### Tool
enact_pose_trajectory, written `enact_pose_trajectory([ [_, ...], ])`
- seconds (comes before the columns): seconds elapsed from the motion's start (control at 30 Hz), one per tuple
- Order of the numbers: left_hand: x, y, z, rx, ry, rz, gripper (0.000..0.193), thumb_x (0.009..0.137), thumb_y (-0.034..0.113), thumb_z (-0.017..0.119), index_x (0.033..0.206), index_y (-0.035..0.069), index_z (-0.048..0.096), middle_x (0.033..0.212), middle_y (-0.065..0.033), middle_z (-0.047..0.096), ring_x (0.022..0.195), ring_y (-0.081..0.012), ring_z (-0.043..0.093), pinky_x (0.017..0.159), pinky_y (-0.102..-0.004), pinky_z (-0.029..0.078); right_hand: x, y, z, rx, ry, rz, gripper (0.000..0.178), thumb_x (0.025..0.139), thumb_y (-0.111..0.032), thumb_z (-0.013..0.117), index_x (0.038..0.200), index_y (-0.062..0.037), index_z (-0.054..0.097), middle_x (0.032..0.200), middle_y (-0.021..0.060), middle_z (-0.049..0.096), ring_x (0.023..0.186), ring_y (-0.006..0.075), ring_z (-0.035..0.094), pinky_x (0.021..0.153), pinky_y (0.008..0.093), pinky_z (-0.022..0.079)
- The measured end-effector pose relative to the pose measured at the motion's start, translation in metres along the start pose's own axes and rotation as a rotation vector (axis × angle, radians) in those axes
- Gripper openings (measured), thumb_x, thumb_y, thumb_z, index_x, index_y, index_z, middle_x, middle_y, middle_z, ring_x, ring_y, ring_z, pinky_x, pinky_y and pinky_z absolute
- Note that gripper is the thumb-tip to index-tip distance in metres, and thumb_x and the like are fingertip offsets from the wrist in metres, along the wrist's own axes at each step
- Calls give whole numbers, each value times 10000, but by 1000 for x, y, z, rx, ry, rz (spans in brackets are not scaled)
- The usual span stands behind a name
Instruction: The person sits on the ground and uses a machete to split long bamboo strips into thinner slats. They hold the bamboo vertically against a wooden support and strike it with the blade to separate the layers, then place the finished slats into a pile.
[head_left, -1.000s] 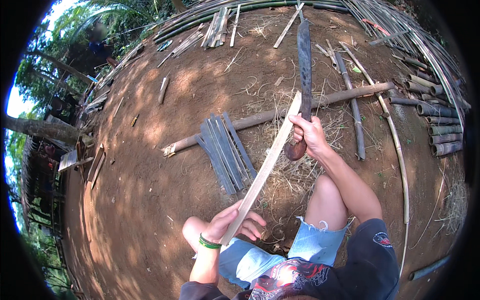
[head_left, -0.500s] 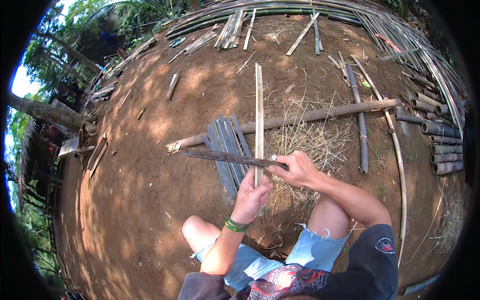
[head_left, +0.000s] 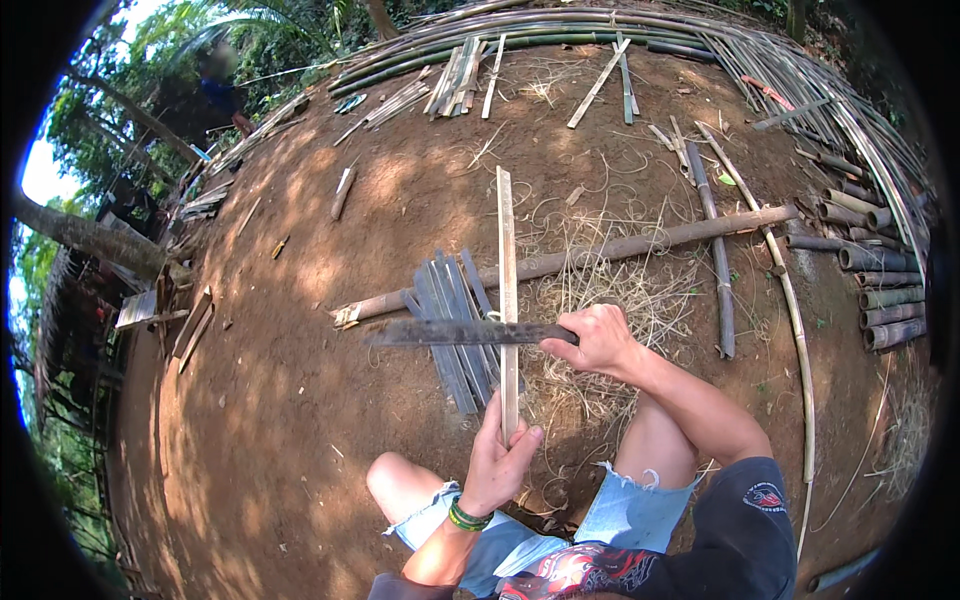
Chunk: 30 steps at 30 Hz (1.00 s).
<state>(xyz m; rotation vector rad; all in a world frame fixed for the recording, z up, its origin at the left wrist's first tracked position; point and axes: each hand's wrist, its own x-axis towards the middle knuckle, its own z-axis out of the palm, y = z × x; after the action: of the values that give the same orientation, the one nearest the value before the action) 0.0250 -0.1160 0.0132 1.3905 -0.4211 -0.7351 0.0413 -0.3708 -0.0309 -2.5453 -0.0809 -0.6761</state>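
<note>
My left hand (head_left: 497,468) grips the lower end of a pale split bamboo strip (head_left: 507,240), which points away from me almost upright in view. In my right hand (head_left: 600,342) is the handle of a long dark machete (head_left: 460,334). Its blade lies level across the strip, reaching out to the left, and the tip is blurred. A small pale curl shows at the blade where it crosses the strip. Beneath them, dark bamboo slats (head_left: 438,285) rest partly against a thick bamboo pole (head_left: 640,235) on the ground. Thin shavings (head_left: 640,285) lie tangled right of the strip.
Cut bamboo tubes (head_left: 890,293) are piled at the right edge. A long thin pole (head_left: 793,300) and a dark bamboo pole (head_left: 716,260) lie nearer. Split slats (head_left: 460,75) and long green poles (head_left: 540,38) are at the far side. A person (head_left: 220,95) is at the far left.
My left hand has drawn the strip down toward me. The machete has turned to a more level angle, its blade face now showing broader, and my right hand has barely shifted.
</note>
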Motion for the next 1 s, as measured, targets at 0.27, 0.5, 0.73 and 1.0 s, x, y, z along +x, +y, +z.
enact_pose_trajectory([
  [0.27, -73, -7, 1, -131, -27, -244, 669, 1018, 80, 541, 1578, 38, 177, 740, 61, 425, 568, -25, 386, 485, -195, 322, 14, 67, -21, -33, 19, 460, 716, 942, -680, 472, 754, -46, 748, 524, 186, 596, 509, 351, 619, 568, 471, 499],
  [0.5, -71, -21, -26, -320, -44, -150, 429, 1099, 262, 369, 1473, 55, 330, 791, -32, 459, 516, -100, 443, 466, -220, 380, 0, 71, -19, 257, 217, 601, 734, 987, -610, 458, 676, 19, 673, 493, 105, 534, 471, 233, 503, 530, 410, 418],
  [0.73, 5, -13, -21, -367, -6, -93, 427, 1112, 272, 309, 1521, 165, 248, 681, 2, 411, 440, -82, 380, 426, -211, 366, -6, -15, -7, 209, -115, 81, 549, 909, -522, 648, 649, -39, 628, 505, 159, 560, 459, 361, 565, 495, 447, 466],
  [1.0, -8, 1, -19, -560, -156, -225, 439, 1107, 293, 341, 1532, 241, 243, 624, 20, 368, 369, -65, 327, 365, -214, 305, -3, -11, -3, 99, -47, -136, 548, 881, -533, 666, 631, -53, 577, 507, 141, 535, 480, 357, 579, 487, 462, 459],
])
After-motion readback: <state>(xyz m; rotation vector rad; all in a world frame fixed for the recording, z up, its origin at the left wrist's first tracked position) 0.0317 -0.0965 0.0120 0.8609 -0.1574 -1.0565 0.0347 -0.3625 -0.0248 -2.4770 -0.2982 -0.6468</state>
